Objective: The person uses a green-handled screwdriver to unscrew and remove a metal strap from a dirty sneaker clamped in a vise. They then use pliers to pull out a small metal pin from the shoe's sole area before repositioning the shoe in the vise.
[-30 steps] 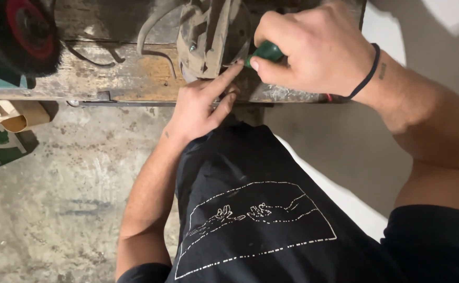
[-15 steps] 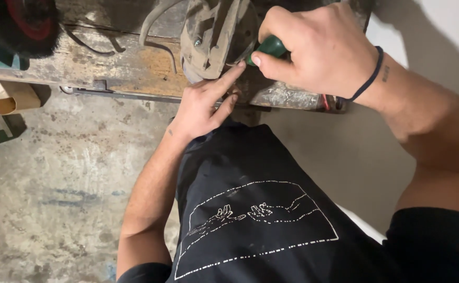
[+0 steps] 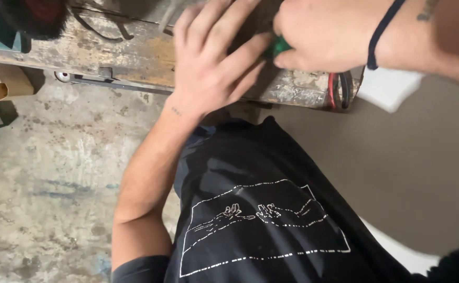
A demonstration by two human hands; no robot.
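Brown paper bag (image 3: pixel 1 86) on concrete floor (image 3: pixel 46 183) far left. Worn wooden surface (image 3: pixel 135 55) above. Left hand (image 3: pixel 211 65) flat on surface, fingers (image 3: pixel 240 50) spread, holding nothing. Green tool handle (image 3: pixel 277 47) just beside it, right hand (image 3: pixel 326 34) fingers clenched around handle. Black wristband (image 3: pixel 379 34) on right wrist.

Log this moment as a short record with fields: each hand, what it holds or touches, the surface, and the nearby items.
left hand: flat, fingers spread, pressing on the bench top
right hand: closed around a green tool handle
surface: worn wooden workbench, paint-stained
bench edge: red and black cables
floor: stained concrete floor
far left: brown paper bag
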